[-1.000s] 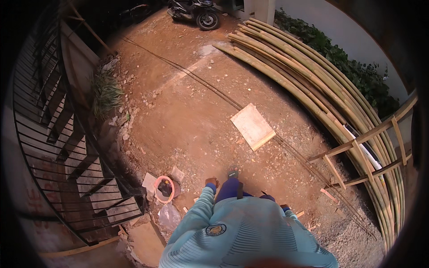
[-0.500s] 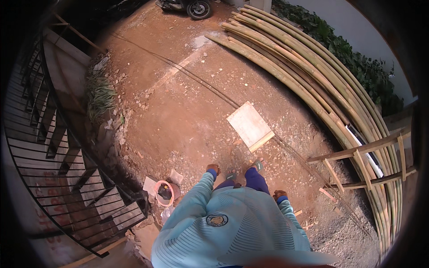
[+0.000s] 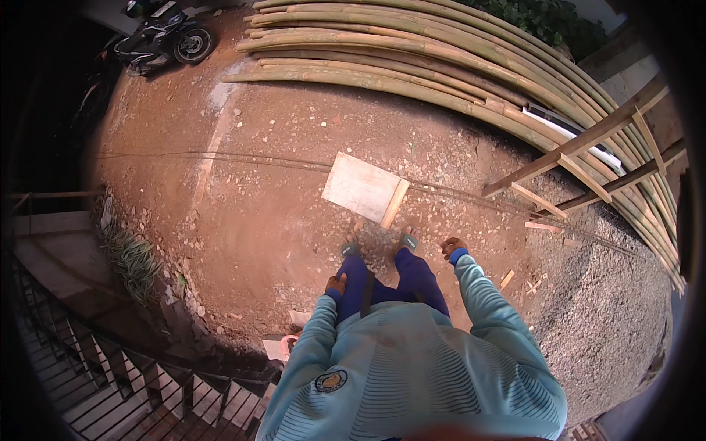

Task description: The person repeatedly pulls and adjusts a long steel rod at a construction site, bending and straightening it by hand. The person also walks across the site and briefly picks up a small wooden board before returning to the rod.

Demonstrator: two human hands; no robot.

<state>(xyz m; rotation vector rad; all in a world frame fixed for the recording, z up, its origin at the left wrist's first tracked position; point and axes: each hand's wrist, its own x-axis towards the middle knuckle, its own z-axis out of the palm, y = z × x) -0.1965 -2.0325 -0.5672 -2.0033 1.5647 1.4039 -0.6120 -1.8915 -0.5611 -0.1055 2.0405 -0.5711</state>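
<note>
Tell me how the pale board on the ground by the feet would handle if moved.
Probably stiff: the pale board shows a flat face and fairly straight edges. It may lift heavier at the end edged by a wooden strip. Pushed, it might rock or catch, since it seems to lie across the long thin rods.

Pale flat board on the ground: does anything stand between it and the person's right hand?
Partly: seen from above, the right foot lies between the right hand and the near corner of the board. Toward its far right corner, only stony ground shows.
</note>
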